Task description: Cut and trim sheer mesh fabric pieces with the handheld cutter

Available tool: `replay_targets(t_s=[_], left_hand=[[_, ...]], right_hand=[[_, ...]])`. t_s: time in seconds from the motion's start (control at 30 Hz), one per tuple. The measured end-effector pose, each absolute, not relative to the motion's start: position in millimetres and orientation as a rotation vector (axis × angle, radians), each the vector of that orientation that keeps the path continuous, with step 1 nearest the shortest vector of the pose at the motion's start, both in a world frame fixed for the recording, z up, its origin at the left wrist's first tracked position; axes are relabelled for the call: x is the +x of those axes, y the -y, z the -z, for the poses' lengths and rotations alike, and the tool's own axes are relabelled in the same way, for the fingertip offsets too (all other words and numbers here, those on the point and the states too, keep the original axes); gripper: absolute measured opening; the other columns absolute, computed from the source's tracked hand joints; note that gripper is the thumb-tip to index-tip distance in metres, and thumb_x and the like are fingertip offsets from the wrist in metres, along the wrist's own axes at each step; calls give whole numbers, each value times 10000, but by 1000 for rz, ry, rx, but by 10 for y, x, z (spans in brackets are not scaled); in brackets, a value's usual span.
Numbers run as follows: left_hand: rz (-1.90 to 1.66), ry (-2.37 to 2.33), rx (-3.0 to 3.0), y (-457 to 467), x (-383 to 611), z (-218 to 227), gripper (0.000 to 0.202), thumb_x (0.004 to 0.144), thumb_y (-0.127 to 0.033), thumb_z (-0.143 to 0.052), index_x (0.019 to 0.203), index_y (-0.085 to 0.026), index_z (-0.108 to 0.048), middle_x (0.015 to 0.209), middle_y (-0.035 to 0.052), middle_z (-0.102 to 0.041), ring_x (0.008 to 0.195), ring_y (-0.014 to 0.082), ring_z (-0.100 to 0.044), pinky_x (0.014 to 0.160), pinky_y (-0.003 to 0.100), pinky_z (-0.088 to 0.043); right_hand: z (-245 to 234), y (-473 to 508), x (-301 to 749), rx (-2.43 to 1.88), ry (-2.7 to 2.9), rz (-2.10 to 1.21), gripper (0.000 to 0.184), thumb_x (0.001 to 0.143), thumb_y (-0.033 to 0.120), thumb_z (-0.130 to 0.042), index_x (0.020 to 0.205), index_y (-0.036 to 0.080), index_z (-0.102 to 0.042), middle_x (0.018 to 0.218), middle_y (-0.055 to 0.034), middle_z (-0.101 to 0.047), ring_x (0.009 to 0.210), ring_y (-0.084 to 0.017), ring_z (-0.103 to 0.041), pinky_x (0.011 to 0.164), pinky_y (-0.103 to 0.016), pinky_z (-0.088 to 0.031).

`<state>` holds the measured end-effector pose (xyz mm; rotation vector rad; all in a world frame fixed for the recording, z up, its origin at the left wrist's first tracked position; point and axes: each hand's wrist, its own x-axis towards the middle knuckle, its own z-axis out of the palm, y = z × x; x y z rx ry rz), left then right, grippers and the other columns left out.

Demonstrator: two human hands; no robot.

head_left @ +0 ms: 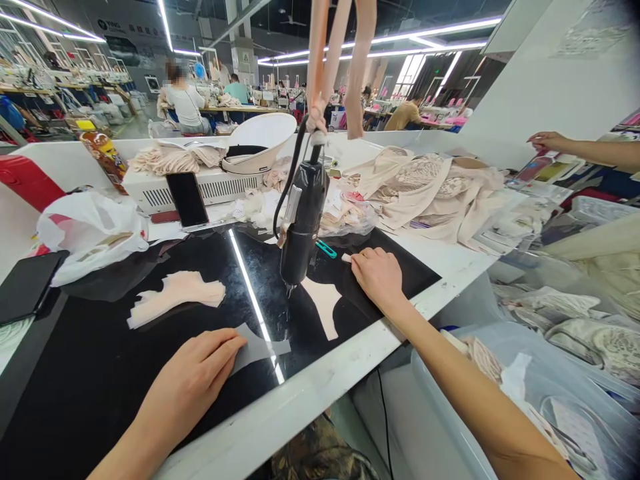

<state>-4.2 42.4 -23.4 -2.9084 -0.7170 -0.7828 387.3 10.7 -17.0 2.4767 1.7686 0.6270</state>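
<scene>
My left hand [200, 367] pinches the left end of a thin grey translucent cut piece [257, 347], which lies on a glossy black sheet. Curled near the right edge of that sheet, my right hand [377, 275] has a small pale pink piece [346, 258] at its fingertips; whether it is held or worn I cannot tell. Between my hands a peach cut fabric piece [324, 303] lies flat. Over its upper end hangs a black cylindrical tool [304, 223] with a narrow tip. To the left rests a stack of peach cut pieces [177, 297].
Peach strips [340, 60] and a black cord suspend the tool. A teal cutter [327, 249] lies behind it. Further back are a phone [187, 199], a white box [150, 192], a plastic bag [95, 230] and heaped beige garments [425, 187]. Another person's hand [550, 141] reaches in at right.
</scene>
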Motion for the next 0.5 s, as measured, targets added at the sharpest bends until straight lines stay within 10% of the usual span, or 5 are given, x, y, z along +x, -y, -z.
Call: replay_targets(t_s=[0.5], left_hand=[[799,712,-2914,-421,-52,226,273,1055,-265,-415,1107,-209,-677,1095,49,-718,936,178,-705,835,316,-559]], right_hand=[[92,-25,4046,3040,-2002,-487,282,958,411,-587,1063,159,-659,1035,-49,-695,916,-152,-668,852,-374,-580]])
